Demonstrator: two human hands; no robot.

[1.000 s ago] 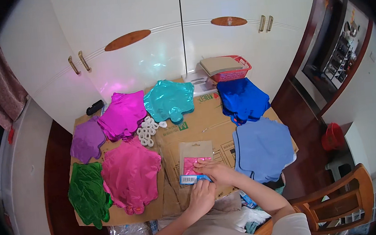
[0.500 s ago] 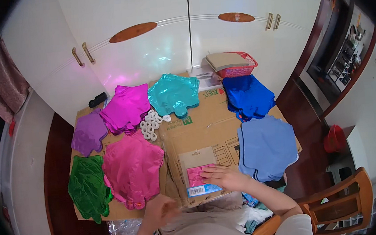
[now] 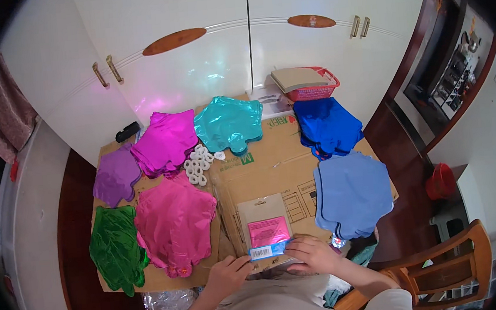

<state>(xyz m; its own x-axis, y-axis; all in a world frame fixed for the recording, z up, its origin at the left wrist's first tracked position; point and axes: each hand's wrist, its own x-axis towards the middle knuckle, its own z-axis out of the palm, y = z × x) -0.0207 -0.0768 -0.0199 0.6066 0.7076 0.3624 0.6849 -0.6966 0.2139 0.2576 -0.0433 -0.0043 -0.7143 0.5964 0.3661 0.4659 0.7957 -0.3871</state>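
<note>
Lying on the cardboard in front of me is a clear flat packet (image 3: 263,212) with a beige card inside. A folded pink foil balloon (image 3: 269,231) shows through it, and a blue strip with a barcode (image 3: 262,252) crosses its lower end. My left hand (image 3: 229,274) pinches the packet's lower left corner, fingertips on the blue strip's end. At the opposite lower corner my right hand (image 3: 314,254) is closed on the strip's right end, its thumb below. The packet's bottom edge is partly hidden by the fingers.
Flat foil balloons lie in piles: green (image 3: 116,246), pink (image 3: 177,226), purple (image 3: 117,175), magenta (image 3: 167,141), teal (image 3: 229,124), dark blue (image 3: 328,127), pale blue (image 3: 353,193). White rings (image 3: 197,165) sit between piles. A red basket (image 3: 313,92) stands behind; a wooden chair (image 3: 446,267) is at right.
My right hand has slid off the pink foil down to the packet's lower right corner. My left hand has come up and right to its lower left corner.
</note>
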